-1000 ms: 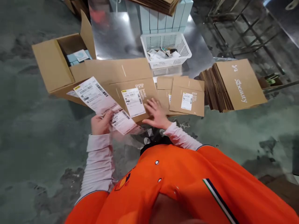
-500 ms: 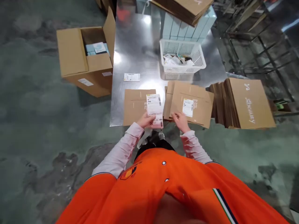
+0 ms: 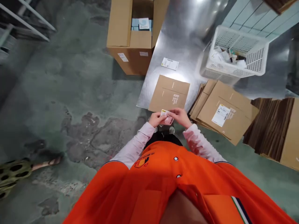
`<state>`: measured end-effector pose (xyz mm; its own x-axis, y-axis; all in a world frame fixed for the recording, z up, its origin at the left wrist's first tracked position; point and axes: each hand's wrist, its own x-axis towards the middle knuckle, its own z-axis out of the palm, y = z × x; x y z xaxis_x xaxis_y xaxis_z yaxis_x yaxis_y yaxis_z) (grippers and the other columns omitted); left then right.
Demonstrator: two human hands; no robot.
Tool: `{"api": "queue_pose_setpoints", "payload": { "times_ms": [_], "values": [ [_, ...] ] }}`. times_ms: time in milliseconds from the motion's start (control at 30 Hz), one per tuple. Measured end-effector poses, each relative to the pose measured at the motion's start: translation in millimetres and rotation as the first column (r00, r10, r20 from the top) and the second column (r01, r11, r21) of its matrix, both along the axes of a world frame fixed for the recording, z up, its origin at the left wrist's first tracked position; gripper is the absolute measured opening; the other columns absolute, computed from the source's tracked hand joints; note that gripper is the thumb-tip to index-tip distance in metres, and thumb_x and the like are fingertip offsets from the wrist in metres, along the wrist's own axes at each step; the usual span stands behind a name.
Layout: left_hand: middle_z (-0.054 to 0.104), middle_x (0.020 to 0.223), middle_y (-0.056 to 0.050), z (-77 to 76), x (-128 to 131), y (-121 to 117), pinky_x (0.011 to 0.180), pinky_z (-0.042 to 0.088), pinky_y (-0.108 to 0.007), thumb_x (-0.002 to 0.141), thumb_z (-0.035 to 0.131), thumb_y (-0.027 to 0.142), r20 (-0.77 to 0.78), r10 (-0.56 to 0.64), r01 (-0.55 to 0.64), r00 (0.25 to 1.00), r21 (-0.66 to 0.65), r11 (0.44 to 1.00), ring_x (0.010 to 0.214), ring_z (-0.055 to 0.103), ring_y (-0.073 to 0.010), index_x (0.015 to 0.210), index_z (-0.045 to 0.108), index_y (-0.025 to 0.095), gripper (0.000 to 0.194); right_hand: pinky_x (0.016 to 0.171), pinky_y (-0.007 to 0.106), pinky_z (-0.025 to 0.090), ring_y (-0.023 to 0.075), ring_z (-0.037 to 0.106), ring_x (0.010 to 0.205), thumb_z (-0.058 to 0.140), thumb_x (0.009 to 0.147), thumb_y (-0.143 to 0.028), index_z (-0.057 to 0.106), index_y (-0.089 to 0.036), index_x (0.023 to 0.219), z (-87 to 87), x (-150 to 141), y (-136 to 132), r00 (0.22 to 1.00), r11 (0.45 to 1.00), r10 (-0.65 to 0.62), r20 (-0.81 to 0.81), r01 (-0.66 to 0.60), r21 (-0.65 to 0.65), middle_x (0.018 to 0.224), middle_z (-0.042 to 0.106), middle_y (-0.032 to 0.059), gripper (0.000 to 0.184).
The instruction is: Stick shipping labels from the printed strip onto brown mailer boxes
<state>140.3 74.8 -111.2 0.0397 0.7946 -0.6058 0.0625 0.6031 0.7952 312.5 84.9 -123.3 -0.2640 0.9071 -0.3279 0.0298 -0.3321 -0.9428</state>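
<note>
A shipping label [image 3: 167, 119], white with a yellow mark and a pinkish lower part, is held between both hands just off the table's near edge. My left hand [image 3: 156, 119] pinches its left side. At its right side, my right hand [image 3: 181, 117] grips it with closed fingers. Right beyond the hands a flat cardboard box [image 3: 170, 93] with white print lies on the metal table. To the right is a stack of flattened boxes [image 3: 227, 107], the top one bearing a white label [image 3: 221, 115]. Another label slip [image 3: 170, 63] rests flat on the metal farther back.
An open carton [image 3: 130, 57] with light blue packs stands left of the metal table [image 3: 182, 40]. A white plastic basket [image 3: 240, 67] holding papers sits at the back right. More folded cardboard [image 3: 268, 124] is at the far right. Someone's patterned clothing [image 3: 15, 174] shows at lower left.
My right hand has left the labelled box stack and joined my left on the label, which now looks shorter or folded. The view has turned left, and a person appears at lower left.
</note>
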Motion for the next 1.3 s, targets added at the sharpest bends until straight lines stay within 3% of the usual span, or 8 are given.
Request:
{"api": "queue_pose_setpoints", "payload": {
  "times_ms": [300, 567, 700, 833, 1000, 1133, 1200, 1300],
  "values": [
    [0.049, 0.051, 0.004, -25.9, -1, -6, 0.06, 0.041, -0.023, 0.068, 0.073, 0.038, -0.32, 0.242, -0.202, 0.916, 0.151, 0.968, 0.059, 0.051, -0.0116, 0.051, 0.045, 0.018, 0.039, 0.074, 0.033, 0.051, 0.0211, 0.066, 0.076, 0.069, 0.078, -0.04, 0.077, -0.018, 0.085, -6.6, -16, 19, 0.895, 0.976, 0.064, 0.441, -0.149, 0.16, 0.082, 0.074, 0.0059, 0.024],
    [0.074, 0.088, -0.013, -78.7, -27, -23, 0.086, 0.051, -0.043, 0.036, 0.089, 0.028, 0.07, 0.127, -0.098, 0.989, -0.322, 0.942, 0.09, 0.067, -0.0304, 0.082, 0.07, 0.012, 0.052, 0.101, 0.038, 0.041, 0.0231, 0.054, 0.11, 0.066, 0.079, -0.037, 0.075, -0.013, 0.089, -84.7, -26, 99, 0.731, 0.983, -0.151, 0.665, 0.04, 0.179, 0.117, 0.059, 0.0124, 0.028],
    [0.074, 0.09, -0.014, -71.0, -51, -72, 0.091, 0.05, -0.047, 0.041, 0.09, 0.029, 0.012, 0.122, -0.109, 0.992, -0.368, 0.923, 0.097, 0.067, -0.0357, 0.08, 0.072, 0.011, 0.047, 0.109, 0.049, 0.028, 0.0319, 0.037, 0.131, 0.063, 0.081, -0.044, 0.058, -0.01, 0.128, -102.8, -38, 120, 0.561, 0.984, -0.164, 0.812, 0.037, 0.173, 0.142, 0.04, 0.0198, 0.059],
    [0.074, 0.091, -0.015, -39.8, -75, -100, 0.093, 0.051, -0.046, 0.044, 0.09, 0.033, -0.01, 0.093, -0.09, 0.996, -0.361, 0.928, 0.098, 0.067, -0.0352, 0.079, 0.074, 0.014, 0.043, 0.116, 0.057, 0.007, 0.0334, 0.013, 0.145, 0.056, 0.087, -0.044, 0.033, -0.008, 0.147, -100.3, -60, 100, 0.554, 0.875, -0.01, 0.832, -0.398, 0.275, 0.156, 0.021, 0.0211, 0.074],
    [0.073, 0.096, -0.016, -16.8, -87, -38, 0.091, 0.053, -0.044, 0.048, 0.087, 0.042, -0.142, 0.124, -0.148, 0.982, -0.174, 0.974, 0.097, 0.068, -0.0342, 0.088, 0.075, 0.01, 0.053, 0.118, 0.051, 0.008, 0.0303, 0.017, 0.145, 0.044, 0.091, -0.034, 0.037, -0.009, 0.145, -91.8, -60, 55, 0.6, 0.746, 0.196, 0.776, -0.605, 0.279, 0.155, 0.028, 0.0177, 0.061],
    [0.072, 0.105, -0.014, -26.5, -73, 52, 0.093, 0.051, -0.036, 0.078, 0.068, 0.038, -0.403, 0.199, -0.171, 0.894, 0.105, 0.98, 0.104, 0.067, -0.0272, 0.102, 0.072, 0.009, 0.038, 0.109, 0.052, 0.029, 0.0358, 0.035, 0.132, 0.042, 0.089, -0.029, 0.035, 0.001, 0.143, -90.0, -25, 23, 0.557, 0.995, -0.056, 0.829, -0.034, 0.09, 0.142, 0.037, 0.0288, 0.062],
    [0.07, 0.11, -0.015, -35.4, -63, 87, 0.098, 0.048, -0.034, 0.082, 0.063, 0.029, -0.502, 0.152, -0.103, 0.851, 0.125, 0.987, 0.111, 0.064, -0.0268, 0.104, 0.071, 0.009, 0.031, 0.104, 0.051, 0.033, 0.0384, 0.041, 0.125, 0.046, 0.087, -0.031, 0.04, 0.008, 0.136, -90.7, -10, 14, 0.515, 0.972, -0.074, 0.854, 0.229, -0.054, 0.132, 0.042, 0.0334, 0.062],
    [0.07, 0.109, -0.02, -38.7, -53, 116, 0.1, 0.046, -0.035, 0.082, 0.063, 0.021, -0.565, 0.112, -0.102, 0.817, 0.049, 0.994, 0.113, 0.062, -0.0298, 0.097, 0.072, 0.004, 0.024, 0.106, 0.047, 0.032, 0.0358, 0.044, 0.121, 0.046, 0.087, -0.03, 0.056, 0.004, 0.119, -87.9, -4, 11, 0.628, 0.963, -0.013, 0.778, 0.216, -0.158, 0.121, 0.05, 0.0306, 0.048]
  ]
}}
